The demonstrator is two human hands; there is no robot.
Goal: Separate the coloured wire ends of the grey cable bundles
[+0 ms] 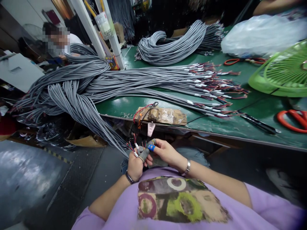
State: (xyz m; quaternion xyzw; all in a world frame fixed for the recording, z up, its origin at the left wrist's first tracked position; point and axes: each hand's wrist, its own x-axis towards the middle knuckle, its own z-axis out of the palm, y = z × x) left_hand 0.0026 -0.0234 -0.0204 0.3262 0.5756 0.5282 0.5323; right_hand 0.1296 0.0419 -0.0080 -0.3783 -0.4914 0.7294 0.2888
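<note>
Pinching left hand [135, 166]: near 6 o'clock, its grip is closed around grey cable ends [137, 150]; their coloured wires [130, 147] stand upward, probably so that they are easy to reach.
Right hand [166, 153]: its forearm reaches from 4 o'clock; the grip is narrow beside the wires, but I cannot tell if it pinches one.
Finger covers [151, 147]: worn on both hands, perhaps against rubbing.
Cable bundle [144, 78]: laid on the worktop [112, 107] from 9 to 2 o'clock, seemingly to keep the ends in order.
Wooden block [171, 115]: at 1 o'clock from the hands, perhaps for close reach.
</note>
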